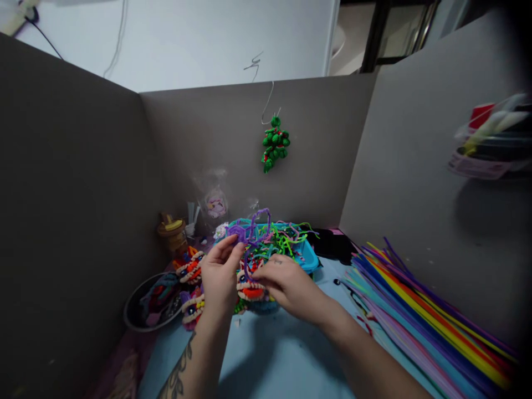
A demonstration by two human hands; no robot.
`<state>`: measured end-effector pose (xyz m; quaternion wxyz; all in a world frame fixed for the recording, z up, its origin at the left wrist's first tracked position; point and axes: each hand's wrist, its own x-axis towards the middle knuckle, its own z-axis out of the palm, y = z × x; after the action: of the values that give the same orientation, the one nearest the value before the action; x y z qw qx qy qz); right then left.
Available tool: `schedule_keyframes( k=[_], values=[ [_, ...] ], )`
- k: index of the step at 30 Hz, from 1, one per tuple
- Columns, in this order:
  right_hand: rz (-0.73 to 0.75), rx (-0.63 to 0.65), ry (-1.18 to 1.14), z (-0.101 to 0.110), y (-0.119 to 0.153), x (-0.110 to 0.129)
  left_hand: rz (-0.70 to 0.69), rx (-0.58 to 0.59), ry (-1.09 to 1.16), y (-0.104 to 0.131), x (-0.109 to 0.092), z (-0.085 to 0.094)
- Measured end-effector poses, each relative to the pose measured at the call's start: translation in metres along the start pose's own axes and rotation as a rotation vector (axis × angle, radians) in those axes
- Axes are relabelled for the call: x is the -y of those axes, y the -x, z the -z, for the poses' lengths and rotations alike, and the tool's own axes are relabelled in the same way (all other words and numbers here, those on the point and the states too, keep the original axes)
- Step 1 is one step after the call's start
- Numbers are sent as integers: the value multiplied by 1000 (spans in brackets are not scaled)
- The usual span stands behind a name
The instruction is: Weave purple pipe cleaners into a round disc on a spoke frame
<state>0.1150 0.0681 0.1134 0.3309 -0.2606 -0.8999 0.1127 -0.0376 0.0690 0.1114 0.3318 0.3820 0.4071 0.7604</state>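
Observation:
A purple fuzzy stem shape (238, 233) with loops and a long tail is held up in the middle. My left hand (223, 267) pinches its coiled part between thumb and fingers. Lower and to the right, my right hand (286, 281) has its fingers closed on the hanging tail of the same purple piece. Just behind and below the hands lies an orange-and-cream figure (250, 290) with a blue eye, partly covered by the tail and fingers.
A blue tray (308, 256) holds green and mixed stems. Long coloured stems (440, 321) lie at right. A metal bowl (132, 315), more figures (192, 310) and a wooden spool (171, 228) stand left. A green ornament (275, 145) hangs on the grey back panel (208, 127).

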Motion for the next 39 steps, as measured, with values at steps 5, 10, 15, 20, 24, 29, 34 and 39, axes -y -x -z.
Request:
schedule_keyframes(
  k=[5,10,15,20,24,29,34,39],
  values=[
    [97,-114,-108,-3,-2,5,124,101,71,-1,6,-2],
    [96,-194,-211,-9,-2,8,201,182,90,-5,5,0],
    [-27,-166,-202,-13,1,10,119,238,1,-6,-4,5],
    [34,-77,-165,-10,2,11,186,224,105,-9,-8,7],
    [136,-314,-153,-7,8,10,230,89,285,-11,-11,7],
    [-87,-759,-353,-10,8,8,262,98,311,-9,-17,6],
    [-402,-712,-730,-7,-1,-8,238,259,195,0,-13,3],
    [-370,-804,-525,3,5,-7,228,407,23,9,-12,-1]
  ],
)
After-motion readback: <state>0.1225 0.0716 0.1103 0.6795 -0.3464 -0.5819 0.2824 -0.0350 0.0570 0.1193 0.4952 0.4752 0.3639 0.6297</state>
